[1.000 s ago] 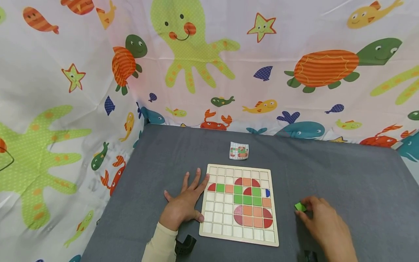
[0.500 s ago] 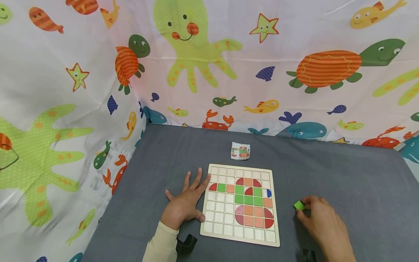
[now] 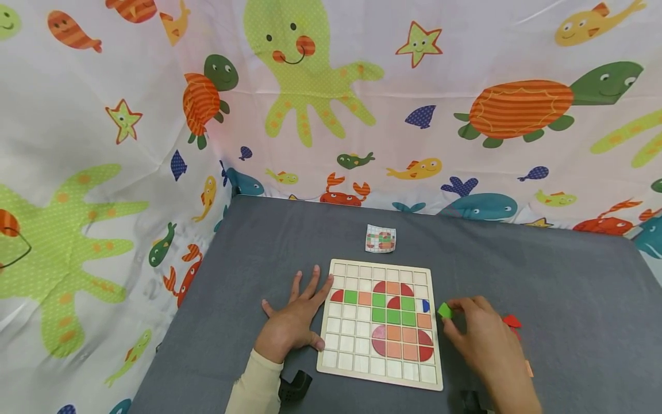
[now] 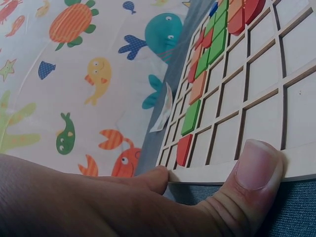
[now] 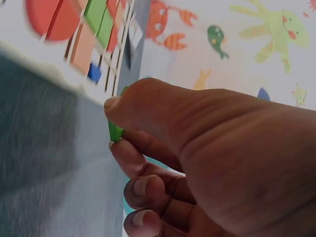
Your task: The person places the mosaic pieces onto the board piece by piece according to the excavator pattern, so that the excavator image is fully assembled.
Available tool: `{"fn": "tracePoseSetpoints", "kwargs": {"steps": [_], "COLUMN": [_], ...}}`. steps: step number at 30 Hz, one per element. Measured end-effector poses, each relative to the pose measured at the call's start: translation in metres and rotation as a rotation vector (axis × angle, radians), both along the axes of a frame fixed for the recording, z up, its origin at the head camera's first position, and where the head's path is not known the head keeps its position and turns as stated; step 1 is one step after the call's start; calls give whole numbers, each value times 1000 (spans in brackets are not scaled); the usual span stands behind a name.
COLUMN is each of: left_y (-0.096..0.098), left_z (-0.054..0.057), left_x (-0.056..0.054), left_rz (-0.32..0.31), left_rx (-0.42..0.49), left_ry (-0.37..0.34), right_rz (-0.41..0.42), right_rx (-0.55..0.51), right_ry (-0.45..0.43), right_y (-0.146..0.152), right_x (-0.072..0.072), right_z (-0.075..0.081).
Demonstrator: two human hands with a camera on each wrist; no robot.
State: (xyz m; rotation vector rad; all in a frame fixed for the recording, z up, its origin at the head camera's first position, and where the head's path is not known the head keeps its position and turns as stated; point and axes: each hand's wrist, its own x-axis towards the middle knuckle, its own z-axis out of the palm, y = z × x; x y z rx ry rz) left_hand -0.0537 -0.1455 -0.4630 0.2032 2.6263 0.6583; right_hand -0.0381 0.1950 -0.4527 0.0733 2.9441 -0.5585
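A wooden grid board (image 3: 349,361) lies on the grey cloth, partly filled with red, green, orange and pink tiles and one blue half-round tile (image 3: 426,305) near its right edge. My left hand (image 3: 291,328) has its fingers spread along the board's left edge; in the left wrist view the thumb (image 4: 256,168) rests on the wooden rim. Just right of the board, my right hand (image 3: 483,336) pinches a green square tile (image 3: 445,311) between thumb and fingers. The right wrist view shows that green tile (image 5: 115,129) held at the thumb tip, its remaining fingers curled below.
Behind the board lies a small printed pattern card (image 3: 380,238). Red tiles (image 3: 512,322) and an orange tile (image 3: 529,368) lie right of my right hand, partly covered by it. A curtain with sea animals (image 3: 310,115) hangs at the back and left.
My right hand has moved left and slightly away from me with the green tile, up beside the board. Red and orange tiles it covered now show. The left hand stays in place.
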Motion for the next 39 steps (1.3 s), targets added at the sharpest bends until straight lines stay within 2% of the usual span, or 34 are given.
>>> {"fn": "tracePoseSetpoints", "kwargs": {"steps": [3,10,15,23,29,31,37,39], "left_y": [0,0,-1,-2,-2,-3,-10,-12], "left_z": [-1,-2,0,0,-2,-7,-47,-56], "left_x": [0,0,0,1,1,0,-8,-9], "left_rz": [-1,-1,-1,-1,-6,-6,-5,-3], "left_rx": [-1,-5,3,6,14,18,27,24], "left_ry": [-3,2,9,10,9,12,42,50], "right_rz": [44,104,138,237,284,294,334,351], "right_rx": [-16,-70,-71,-95,-125,-121,-111,-105], "right_ry": [45,67,102,249,271,270,259,269], "right_y": [-10,-33,-46,-69,-88,-95,-115,-120], "right_x": [1,-1,-1,-1,-1,-1,-3,-4], "right_z": [2,6,8,7,5,4,-1,-3]}}
